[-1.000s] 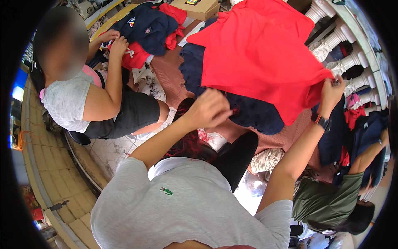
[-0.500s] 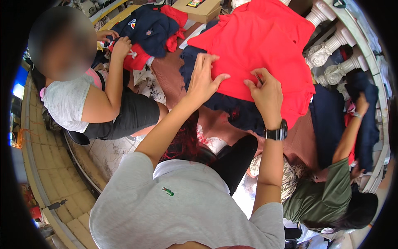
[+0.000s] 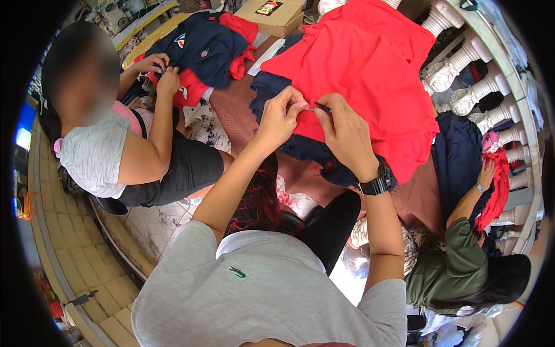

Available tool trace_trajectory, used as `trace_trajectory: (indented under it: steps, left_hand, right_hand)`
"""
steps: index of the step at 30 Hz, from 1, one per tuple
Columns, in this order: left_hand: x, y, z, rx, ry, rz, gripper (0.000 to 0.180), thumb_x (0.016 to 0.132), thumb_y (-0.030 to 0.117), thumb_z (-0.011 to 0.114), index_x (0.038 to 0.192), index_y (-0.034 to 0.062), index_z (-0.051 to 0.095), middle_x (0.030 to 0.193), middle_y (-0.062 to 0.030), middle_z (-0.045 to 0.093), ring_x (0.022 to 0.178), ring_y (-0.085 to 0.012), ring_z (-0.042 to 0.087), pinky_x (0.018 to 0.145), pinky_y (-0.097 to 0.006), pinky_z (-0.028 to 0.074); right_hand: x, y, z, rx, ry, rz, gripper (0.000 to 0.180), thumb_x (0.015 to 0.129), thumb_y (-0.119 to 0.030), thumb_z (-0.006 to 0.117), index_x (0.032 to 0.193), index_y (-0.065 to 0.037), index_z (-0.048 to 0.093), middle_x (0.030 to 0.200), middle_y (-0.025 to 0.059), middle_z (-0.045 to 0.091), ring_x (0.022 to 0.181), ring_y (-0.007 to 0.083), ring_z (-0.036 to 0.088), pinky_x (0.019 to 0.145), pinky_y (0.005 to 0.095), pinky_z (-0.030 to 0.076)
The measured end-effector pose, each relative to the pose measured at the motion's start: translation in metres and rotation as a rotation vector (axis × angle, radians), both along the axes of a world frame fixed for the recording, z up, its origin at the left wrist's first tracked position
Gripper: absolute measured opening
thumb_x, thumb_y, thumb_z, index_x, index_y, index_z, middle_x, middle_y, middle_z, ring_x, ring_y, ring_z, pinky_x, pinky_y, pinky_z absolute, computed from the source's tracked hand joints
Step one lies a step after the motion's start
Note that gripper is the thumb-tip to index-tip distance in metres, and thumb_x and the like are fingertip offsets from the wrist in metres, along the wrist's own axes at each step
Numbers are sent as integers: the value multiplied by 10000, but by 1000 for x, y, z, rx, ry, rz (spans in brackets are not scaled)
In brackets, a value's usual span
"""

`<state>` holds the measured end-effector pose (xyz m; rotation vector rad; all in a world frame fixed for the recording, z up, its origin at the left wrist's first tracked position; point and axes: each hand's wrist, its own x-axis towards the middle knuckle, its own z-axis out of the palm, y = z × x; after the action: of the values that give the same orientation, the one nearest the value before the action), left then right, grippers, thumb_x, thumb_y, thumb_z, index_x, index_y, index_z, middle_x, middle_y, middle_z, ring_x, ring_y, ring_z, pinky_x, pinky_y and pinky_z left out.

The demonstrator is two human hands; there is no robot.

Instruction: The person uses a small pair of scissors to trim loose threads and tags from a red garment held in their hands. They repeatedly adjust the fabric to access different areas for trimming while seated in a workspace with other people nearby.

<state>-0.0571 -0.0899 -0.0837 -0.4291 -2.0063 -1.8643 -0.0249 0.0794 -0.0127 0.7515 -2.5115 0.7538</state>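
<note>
Pinching over the near part of the red cloth (image 3: 358, 63), as the head view shows, the left hand (image 3: 281, 118) has thumb and forefinger together; whether anything thin is caught between them is too small to tell. The right hand (image 3: 347, 128) is clamped on a small dark tool (image 3: 324, 108), its pale tip reaching toward the left fingertips, between the two hands.

The work on the red cloth seems under way rather than finished: the cloth lies loosely spread, rumpled and unfolded, with the tool in use at it. How much of it is done, and how much is left, cannot be read from here.

The cloth lies beneath and beyond the fingers, on top of dark blue cloth (image 3: 266, 97) over the brown-covered bench (image 3: 232, 113). Its near edge runs under both hands toward the right wrist; whether the fingers touch the fabric itself is unclear.
</note>
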Motion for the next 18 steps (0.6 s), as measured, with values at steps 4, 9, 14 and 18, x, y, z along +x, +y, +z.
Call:
trace_trajectory:
  steps: [4, 9, 14, 18]
  left_hand:
    - [5, -3, 11, -110, -133, -24, 43, 951, 9, 609, 929, -27, 604, 806, -100, 669, 765, -139, 630, 737, -293, 498]
    - [6, -10, 13, -206, -141, -121, 59, 988, 20, 577, 971, -22, 615, 891, -49, 669, 835, -94, 593, 798, -259, 488]
    - [8, -8, 11, -119, -165, -117, 69, 998, 20, 565, 969, -24, 609, 914, -40, 668, 840, -84, 574, 794, -251, 482]
    - [7, -10, 10, -126, -189, -128, 77, 1004, 26, 559, 970, -25, 605, 913, -42, 669, 844, -81, 573, 796, -250, 481]
  right_hand:
    - [-4, 6, -4, 46, 102, 22, 139, 923, -157, 662, 996, -63, 590, 866, 107, 609, 719, 332, 651, 597, 423, 499]
    - [-4, 7, -9, 113, 164, -3, 109, 894, -137, 678, 946, -85, 598, 840, 94, 591, 680, 316, 628, 585, 416, 486]
    - [-7, 1, -10, 92, 215, -14, 89, 876, -122, 681, 887, -90, 599, 817, 87, 571, 672, 306, 614, 579, 409, 480]
    - [-8, -3, -10, 121, 240, 1, 87, 868, -118, 680, 874, -89, 598, 809, 85, 564, 676, 300, 612, 580, 404, 482]
